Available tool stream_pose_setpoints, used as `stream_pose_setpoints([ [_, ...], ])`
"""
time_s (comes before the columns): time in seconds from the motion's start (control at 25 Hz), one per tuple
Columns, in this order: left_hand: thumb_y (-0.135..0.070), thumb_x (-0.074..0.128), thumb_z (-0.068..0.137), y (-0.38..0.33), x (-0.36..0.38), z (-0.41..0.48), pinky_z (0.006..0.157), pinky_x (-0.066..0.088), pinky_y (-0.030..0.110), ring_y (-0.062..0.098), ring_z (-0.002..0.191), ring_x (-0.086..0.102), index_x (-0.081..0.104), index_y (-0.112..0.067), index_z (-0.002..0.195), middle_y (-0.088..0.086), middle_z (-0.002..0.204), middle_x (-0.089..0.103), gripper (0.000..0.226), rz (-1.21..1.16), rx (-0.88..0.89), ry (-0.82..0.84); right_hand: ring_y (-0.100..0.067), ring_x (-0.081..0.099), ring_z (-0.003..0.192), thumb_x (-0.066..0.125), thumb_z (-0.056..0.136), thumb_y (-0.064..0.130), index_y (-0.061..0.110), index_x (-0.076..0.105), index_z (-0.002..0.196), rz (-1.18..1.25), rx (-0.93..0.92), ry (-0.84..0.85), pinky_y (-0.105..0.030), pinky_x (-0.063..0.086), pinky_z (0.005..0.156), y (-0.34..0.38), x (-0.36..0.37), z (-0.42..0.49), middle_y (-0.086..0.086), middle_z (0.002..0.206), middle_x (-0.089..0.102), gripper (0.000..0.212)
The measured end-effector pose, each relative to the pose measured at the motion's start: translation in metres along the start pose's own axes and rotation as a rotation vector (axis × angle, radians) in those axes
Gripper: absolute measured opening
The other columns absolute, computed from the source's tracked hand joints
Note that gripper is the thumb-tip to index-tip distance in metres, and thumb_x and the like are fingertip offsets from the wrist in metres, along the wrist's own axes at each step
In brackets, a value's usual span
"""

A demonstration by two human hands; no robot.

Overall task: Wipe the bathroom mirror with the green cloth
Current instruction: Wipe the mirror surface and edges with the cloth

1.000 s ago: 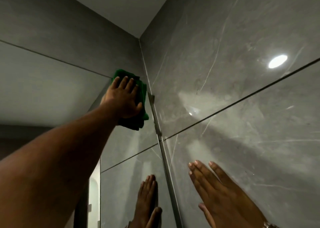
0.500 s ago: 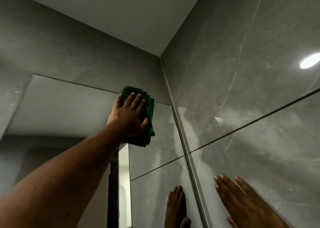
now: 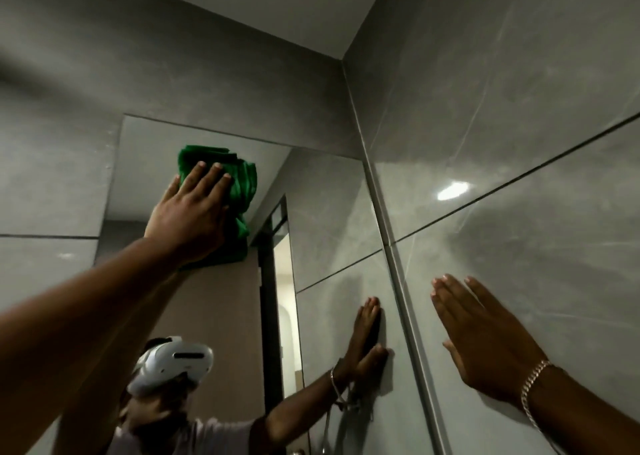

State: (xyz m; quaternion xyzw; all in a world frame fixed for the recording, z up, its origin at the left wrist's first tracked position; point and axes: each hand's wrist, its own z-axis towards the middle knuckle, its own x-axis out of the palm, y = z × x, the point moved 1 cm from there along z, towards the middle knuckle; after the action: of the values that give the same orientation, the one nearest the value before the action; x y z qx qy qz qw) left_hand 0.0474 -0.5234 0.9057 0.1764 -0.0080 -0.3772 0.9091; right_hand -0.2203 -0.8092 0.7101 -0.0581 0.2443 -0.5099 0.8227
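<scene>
Head view looks up at the bathroom mirror (image 3: 322, 219) set on the grey tiled wall. Left hand (image 3: 188, 219) is spread flat, palm pressing the bunched green cloth (image 3: 239, 184) against the glass near the mirror's top edge, toward its upper left part; it pins the cloth rather than clenching it. Right hand (image 3: 485, 343) lies open and flat on the glossy side wall tile (image 3: 519, 73), just beside the corner trim, holding nothing, a chain bracelet (image 3: 535, 383) at the wrist. Its reflection shows in the glass. I judge the wiping is in full swing along the upper band. Next the cloth needs steady pressure while sweeping across and then down, since the lower glass looks yet to be covered
</scene>
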Motion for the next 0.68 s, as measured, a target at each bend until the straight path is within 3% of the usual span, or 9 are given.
stream_pose_setpoints([
  [0.08,-0.025,0.048,0.091,-0.004,-0.01,-0.032,0.12,0.015,0.051,0.032,0.149,0.013,0.029,-0.006,0.147,0.016,0.159,0.022,0.062,-0.078,0.008,-0.014,-0.029,0.012,0.151,0.002,0.093,0.049,0.008,0.022,0.152,0.212,0.075,0.02,-0.044,0.002,0.124,0.009,-0.013,0.003,-0.015,0.162,0.018,0.074],
  [0.16,-0.017,0.046,0.08,-0.015,-0.021,-0.071,0.118,0.022,0.054,0.038,0.145,0.023,0.042,0.001,0.139,0.023,0.152,0.035,0.062,-0.162,0.009,0.032,-0.02,0.013,0.151,0.02,0.097,0.052,0.015,0.022,0.152,0.585,0.13,0.017,-0.033,0.011,0.122,0.037,-0.034,0.001,-0.006,0.163,0.021,0.066],
  [0.24,-0.01,0.044,0.077,-0.027,-0.033,-0.12,0.117,0.025,0.056,0.041,0.143,0.027,0.047,0.005,0.134,0.025,0.147,0.042,0.06,-0.26,-0.03,0.088,-0.016,0.042,0.138,0.041,0.095,0.052,0.022,0.048,0.138,1.039,0.217,0.021,-0.018,0.031,0.109,0.089,-0.067,-0.012,0.001,0.146,0.051,0.052],
  [0.32,-0.013,0.041,0.083,-0.043,-0.044,-0.176,0.119,0.02,0.053,0.038,0.144,0.024,0.047,0.005,0.134,0.024,0.146,0.043,0.054,-0.325,-0.066,0.102,-0.014,0.065,0.108,0.05,0.084,0.065,0.027,0.07,0.101,1.51,0.335,0.173,-0.004,0.044,0.08,0.153,-0.101,-0.029,0.004,0.11,0.073,0.047],
  [0.36,-0.017,0.038,0.087,-0.052,-0.051,-0.203,0.119,0.017,0.051,0.036,0.144,0.022,0.046,0.003,0.136,0.022,0.147,0.043,0.054,-0.345,-0.076,0.119,-0.015,0.069,0.099,0.05,0.073,0.074,0.023,0.072,0.09,1.73,0.376,0.329,-0.007,0.048,0.074,0.186,-0.12,-0.036,0.0,0.1,0.076,0.057],
  [0.4,-0.022,0.036,0.088,-0.058,-0.06,-0.232,0.12,0.017,0.051,0.034,0.145,0.02,0.045,0.001,0.137,0.02,0.148,0.043,0.054,-0.37,-0.083,0.148,-0.016,0.07,0.1,0.051,0.065,0.077,0.022,0.073,0.091,1.96,0.394,0.493,-0.015,0.052,0.081,0.221,-0.138,-0.049,-0.003,0.101,0.076,0.064],
  [0.52,-0.027,0.044,0.085,-0.066,-0.101,-0.315,0.118,0.024,0.053,0.031,0.147,0.019,0.043,-0.002,0.139,0.016,0.151,0.04,0.06,-0.421,-0.087,0.295,-0.017,0.062,0.12,0.058,0.077,0.056,0.024,0.069,0.115,2.571,0.477,0.594,-0.04,0.042,0.109,0.308,-0.183,-0.094,-0.002,0.126,0.069,0.051],
  [0.6,-0.026,0.046,0.078,-0.053,-0.141,-0.38,0.12,0.021,0.048,0.026,0.149,0.016,0.041,-0.004,0.141,0.013,0.153,0.038,0.067,-0.518,-0.197,0.401,-0.017,0.061,0.122,0.06,0.08,0.045,0.02,0.067,0.121,2.72,0.579,0.683,-0.041,0.039,0.112,0.358,-0.213,-0.14,-0.004,0.128,0.068,0.048],
  [0.68,-0.02,0.04,0.072,-0.033,-0.184,-0.442,0.121,0.022,0.038,0.02,0.148,0.022,0.046,-0.005,0.138,0.011,0.15,0.042,0.068,-0.702,-0.45,0.428,-0.021,0.062,0.12,0.063,0.078,0.042,0.015,0.066,0.121,2.731,0.634,0.879,-0.043,0.041,0.112,0.404,-0.237,-0.191,-0.009,0.126,0.068,0.051],
])
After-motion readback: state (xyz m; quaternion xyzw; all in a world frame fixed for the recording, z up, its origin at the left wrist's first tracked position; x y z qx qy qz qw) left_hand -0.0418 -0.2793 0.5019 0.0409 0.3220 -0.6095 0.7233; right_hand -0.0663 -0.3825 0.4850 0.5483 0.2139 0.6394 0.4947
